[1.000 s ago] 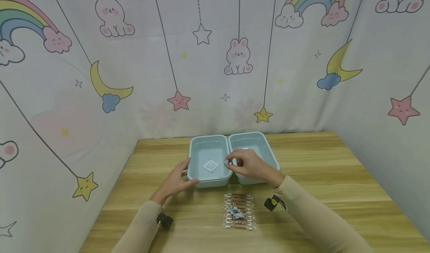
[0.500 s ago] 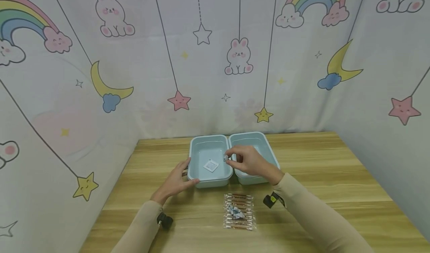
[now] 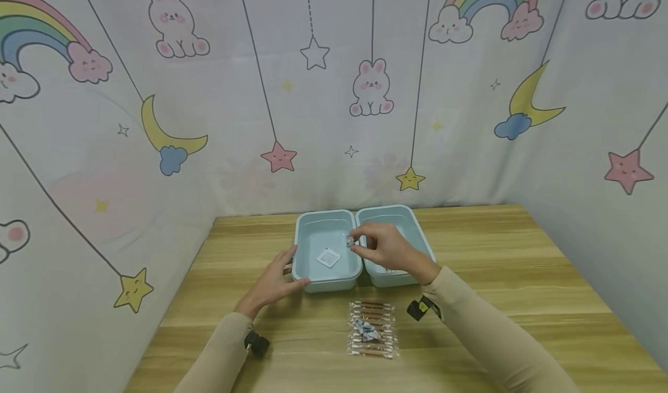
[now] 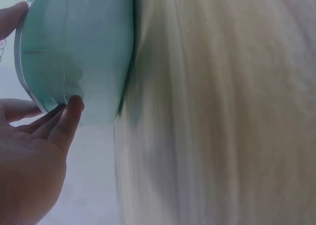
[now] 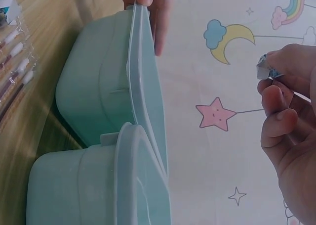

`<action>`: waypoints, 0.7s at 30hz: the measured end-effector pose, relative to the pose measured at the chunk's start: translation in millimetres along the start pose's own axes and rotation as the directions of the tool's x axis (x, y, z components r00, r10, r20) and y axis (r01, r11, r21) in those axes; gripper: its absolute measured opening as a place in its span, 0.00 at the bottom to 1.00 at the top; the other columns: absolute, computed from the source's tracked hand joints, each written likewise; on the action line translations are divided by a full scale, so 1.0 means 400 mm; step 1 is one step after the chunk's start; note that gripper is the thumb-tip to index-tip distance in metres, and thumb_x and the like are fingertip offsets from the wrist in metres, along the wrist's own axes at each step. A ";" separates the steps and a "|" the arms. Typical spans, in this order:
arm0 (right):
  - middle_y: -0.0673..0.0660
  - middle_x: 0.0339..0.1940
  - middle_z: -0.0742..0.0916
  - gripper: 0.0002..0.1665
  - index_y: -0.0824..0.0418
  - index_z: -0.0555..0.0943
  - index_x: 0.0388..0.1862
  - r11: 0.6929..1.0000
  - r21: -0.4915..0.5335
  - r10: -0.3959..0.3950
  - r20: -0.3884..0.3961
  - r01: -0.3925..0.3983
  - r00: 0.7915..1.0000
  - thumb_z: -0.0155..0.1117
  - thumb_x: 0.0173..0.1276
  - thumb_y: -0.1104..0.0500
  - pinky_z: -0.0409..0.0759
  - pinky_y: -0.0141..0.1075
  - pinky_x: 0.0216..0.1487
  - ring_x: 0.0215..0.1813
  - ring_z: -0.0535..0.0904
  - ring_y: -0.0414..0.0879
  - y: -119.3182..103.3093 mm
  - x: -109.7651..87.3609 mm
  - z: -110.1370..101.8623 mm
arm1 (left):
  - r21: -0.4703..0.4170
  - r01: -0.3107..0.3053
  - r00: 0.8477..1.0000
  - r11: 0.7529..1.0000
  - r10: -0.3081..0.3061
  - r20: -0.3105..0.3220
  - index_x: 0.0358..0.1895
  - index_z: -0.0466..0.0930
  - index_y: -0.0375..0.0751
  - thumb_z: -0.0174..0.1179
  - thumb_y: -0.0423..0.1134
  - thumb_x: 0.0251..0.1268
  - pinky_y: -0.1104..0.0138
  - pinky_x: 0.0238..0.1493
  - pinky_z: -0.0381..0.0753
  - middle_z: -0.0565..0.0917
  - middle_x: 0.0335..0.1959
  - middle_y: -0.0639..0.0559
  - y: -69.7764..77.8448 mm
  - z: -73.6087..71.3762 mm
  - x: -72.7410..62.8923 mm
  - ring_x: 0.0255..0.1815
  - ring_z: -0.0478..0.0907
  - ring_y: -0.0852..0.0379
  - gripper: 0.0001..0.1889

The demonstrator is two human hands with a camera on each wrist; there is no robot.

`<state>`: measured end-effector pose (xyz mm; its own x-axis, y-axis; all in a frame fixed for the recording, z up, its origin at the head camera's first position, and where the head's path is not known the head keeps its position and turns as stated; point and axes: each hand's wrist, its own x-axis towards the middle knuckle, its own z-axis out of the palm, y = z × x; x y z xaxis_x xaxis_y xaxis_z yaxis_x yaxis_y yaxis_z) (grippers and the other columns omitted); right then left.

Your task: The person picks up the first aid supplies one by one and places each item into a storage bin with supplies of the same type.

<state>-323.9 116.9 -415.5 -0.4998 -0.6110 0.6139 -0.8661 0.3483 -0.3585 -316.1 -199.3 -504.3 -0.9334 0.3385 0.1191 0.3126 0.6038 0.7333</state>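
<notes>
Two light blue plastic bins stand side by side at the back of the table. The left bin contains a white square sachet. My left hand holds this bin's near left corner, thumb at the front rim and fingers along the left side; in the left wrist view the fingertips touch its outer wall. My right hand pinches a small crumpled silver-and-blue wrapper between thumb and fingers, above the left bin's right side. That hand partly hides the right bin and what lies in it.
Nearer on the wooden table lies a row of clear-wrapped cotton swabs. A crumpled blue-and-white wrapper rests on top of them. A printed curtain hangs just behind the bins.
My right hand has risen slightly and moved a little away from me with the wrapper between its fingers. The left hand keeps its place on the left bin.
</notes>
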 end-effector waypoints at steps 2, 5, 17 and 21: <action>0.46 0.28 0.82 0.12 0.58 0.84 0.47 1.000 -0.006 -0.004 -0.013 0.004 1.000 0.68 0.64 0.61 0.66 0.25 0.19 0.19 0.64 0.29 0.004 0.001 0.003 | -0.003 -0.001 1.000 1.000 0.001 0.003 0.77 0.51 0.38 0.70 0.58 0.54 0.49 0.64 0.75 0.59 0.74 0.35 0.001 0.000 0.000 0.65 0.71 0.36 0.53; 0.47 0.29 0.82 0.12 0.58 0.84 0.46 1.000 -0.021 0.013 -0.042 -0.014 0.999 0.69 0.63 0.62 0.66 0.25 0.20 0.19 0.63 0.29 0.012 0.001 0.018 | -0.010 -0.002 1.000 1.000 0.002 0.008 0.77 0.51 0.38 0.70 0.57 0.54 0.49 0.64 0.75 0.59 0.74 0.34 0.004 -0.001 0.000 0.65 0.71 0.36 0.53; 0.60 0.45 0.88 0.22 0.63 0.81 0.55 0.887 -0.198 0.451 0.180 -0.417 0.874 0.69 0.64 0.55 0.82 0.48 0.49 0.49 0.84 0.54 0.020 0.005 0.066 | -0.018 -0.010 1.000 1.000 0.011 0.008 0.77 0.51 0.37 0.70 0.57 0.54 0.49 0.64 0.75 0.59 0.74 0.33 0.002 0.002 0.000 0.65 0.71 0.36 0.53; 0.58 0.43 0.88 0.19 0.63 0.83 0.53 0.895 -0.196 0.432 0.161 -0.401 0.887 0.69 0.64 0.57 0.83 0.46 0.48 0.47 0.84 0.53 0.021 -0.001 0.058 | -0.018 -0.005 1.000 1.000 0.006 0.007 0.77 0.51 0.38 0.70 0.57 0.54 0.49 0.64 0.74 0.59 0.74 0.34 0.003 0.001 0.000 0.66 0.71 0.36 0.53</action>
<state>-330.9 103.6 -435.0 -0.8171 -0.5057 0.2768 -0.5760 0.6958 -0.4290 -315.7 -198.3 -503.6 -0.9305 0.3466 0.1187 0.3144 0.5890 0.7445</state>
